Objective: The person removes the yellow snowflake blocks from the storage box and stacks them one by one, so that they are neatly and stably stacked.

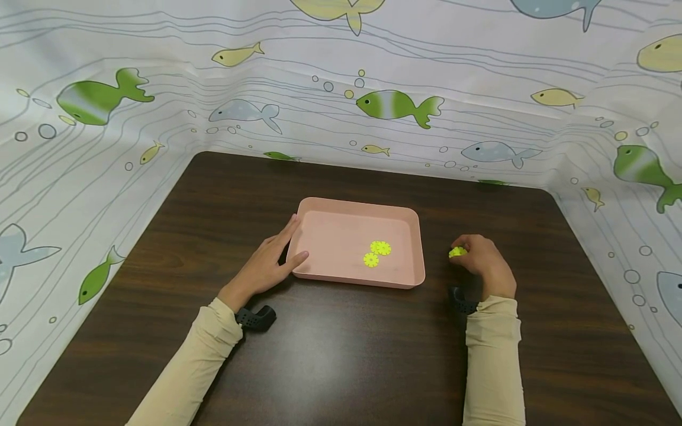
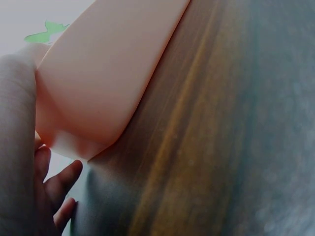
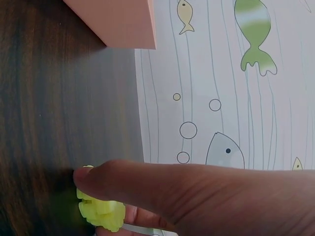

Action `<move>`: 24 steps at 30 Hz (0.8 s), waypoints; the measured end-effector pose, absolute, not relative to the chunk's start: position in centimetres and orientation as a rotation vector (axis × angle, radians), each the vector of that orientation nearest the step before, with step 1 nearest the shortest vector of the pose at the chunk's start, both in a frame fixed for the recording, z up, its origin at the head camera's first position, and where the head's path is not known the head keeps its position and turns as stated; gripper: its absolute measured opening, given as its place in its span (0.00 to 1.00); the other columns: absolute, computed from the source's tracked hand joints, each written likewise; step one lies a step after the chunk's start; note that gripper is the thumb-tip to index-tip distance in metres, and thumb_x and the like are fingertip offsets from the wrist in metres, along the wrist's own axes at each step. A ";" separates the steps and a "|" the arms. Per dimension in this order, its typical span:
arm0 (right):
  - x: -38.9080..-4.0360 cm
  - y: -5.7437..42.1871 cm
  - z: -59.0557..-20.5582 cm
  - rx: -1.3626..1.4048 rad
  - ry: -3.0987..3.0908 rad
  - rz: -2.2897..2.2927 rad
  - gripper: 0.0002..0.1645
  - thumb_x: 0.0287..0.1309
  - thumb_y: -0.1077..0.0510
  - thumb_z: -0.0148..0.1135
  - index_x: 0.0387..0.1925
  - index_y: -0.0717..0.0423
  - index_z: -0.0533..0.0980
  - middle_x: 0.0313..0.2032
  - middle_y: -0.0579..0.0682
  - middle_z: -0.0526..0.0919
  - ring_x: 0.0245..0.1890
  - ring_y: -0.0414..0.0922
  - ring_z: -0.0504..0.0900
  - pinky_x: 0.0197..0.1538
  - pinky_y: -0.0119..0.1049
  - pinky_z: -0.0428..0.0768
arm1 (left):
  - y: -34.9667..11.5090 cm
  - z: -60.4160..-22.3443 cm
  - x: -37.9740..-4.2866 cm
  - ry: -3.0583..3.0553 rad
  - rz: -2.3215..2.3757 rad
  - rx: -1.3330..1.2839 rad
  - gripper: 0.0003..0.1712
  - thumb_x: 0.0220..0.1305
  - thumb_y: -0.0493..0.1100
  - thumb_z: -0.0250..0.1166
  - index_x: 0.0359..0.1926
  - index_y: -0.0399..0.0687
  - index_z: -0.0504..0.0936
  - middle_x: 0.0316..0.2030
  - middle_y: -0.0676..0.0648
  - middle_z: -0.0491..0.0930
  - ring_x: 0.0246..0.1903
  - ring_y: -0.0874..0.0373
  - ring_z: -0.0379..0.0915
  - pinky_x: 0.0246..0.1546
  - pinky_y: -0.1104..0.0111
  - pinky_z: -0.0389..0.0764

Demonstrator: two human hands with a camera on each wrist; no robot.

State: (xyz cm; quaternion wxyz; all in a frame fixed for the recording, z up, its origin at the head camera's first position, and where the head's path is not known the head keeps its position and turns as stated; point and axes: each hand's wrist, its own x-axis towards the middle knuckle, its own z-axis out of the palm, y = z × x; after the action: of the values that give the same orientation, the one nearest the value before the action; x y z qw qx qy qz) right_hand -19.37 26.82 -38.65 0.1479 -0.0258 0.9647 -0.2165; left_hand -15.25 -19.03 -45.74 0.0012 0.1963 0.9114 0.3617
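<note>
A shallow pink tray (image 1: 341,278) lies on the table, its left side beside the left hand (image 1: 266,263). That hand holds the rim, thumb reaching over it to the inside and fingers along the outer wall; in the left wrist view, the lower fingers (image 2: 64,179) are spread. Three yellow notched plastic discs (image 1: 371,260) lie close together inside the tray, right of its middle. Right of the tray, the right hand (image 1: 487,260) pinches a yellow notched disc piece (image 3: 103,211) between thumb and fingers, low over the table. Several notched edges show on this piece, partly hidden by the thumb.
The dark wood table (image 1: 319,349) is bordered at the back and sides by a white fish-print sheet (image 1: 314,124). Black straps with cameras sit on the left wrist (image 1: 257,318) and right wrist (image 1: 461,300). Light glares on the table's front part.
</note>
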 end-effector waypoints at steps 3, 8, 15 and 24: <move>-19.4 26.8 -38.6 -0.075 2.780 -0.626 0.22 0.64 0.61 0.66 0.56 0.71 0.78 0.50 0.74 0.77 0.45 0.63 0.77 0.52 0.61 0.79 | -19.0 -45.7 -15.2 2.860 1.136 0.614 0.47 0.78 0.62 0.55 0.85 0.55 0.43 0.83 0.51 0.39 0.78 0.41 0.50 0.74 0.38 0.49; -19.5 26.9 -38.7 -0.067 2.774 -0.628 0.23 0.64 0.61 0.66 0.56 0.71 0.77 0.50 0.74 0.77 0.45 0.63 0.77 0.52 0.61 0.78 | -19.0 -45.6 -15.2 2.856 1.143 0.615 0.47 0.78 0.62 0.55 0.85 0.55 0.43 0.83 0.51 0.39 0.78 0.41 0.50 0.74 0.38 0.49; -19.6 27.0 -38.9 -0.070 2.770 -0.625 0.23 0.64 0.61 0.66 0.55 0.72 0.76 0.48 0.73 0.78 0.43 0.63 0.77 0.51 0.61 0.79 | -19.0 -45.6 -15.2 2.855 1.142 0.608 0.47 0.77 0.62 0.55 0.85 0.56 0.43 0.83 0.49 0.40 0.78 0.40 0.50 0.73 0.37 0.49; -19.5 26.8 -38.5 -0.064 2.763 -0.567 0.39 0.66 0.50 0.65 0.64 0.78 0.67 0.58 0.78 0.74 0.55 0.68 0.76 0.60 0.63 0.75 | -19.0 -45.6 -15.2 2.854 1.151 0.606 0.46 0.77 0.61 0.55 0.85 0.57 0.43 0.83 0.49 0.40 0.78 0.40 0.51 0.73 0.38 0.50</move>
State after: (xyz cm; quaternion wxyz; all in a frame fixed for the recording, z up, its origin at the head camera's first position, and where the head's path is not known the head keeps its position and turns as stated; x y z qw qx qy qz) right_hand -19.53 26.78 -38.54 0.1597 -0.0225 0.9668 -0.1983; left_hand -15.16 -19.02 -45.57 0.0027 0.1931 0.9100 0.3668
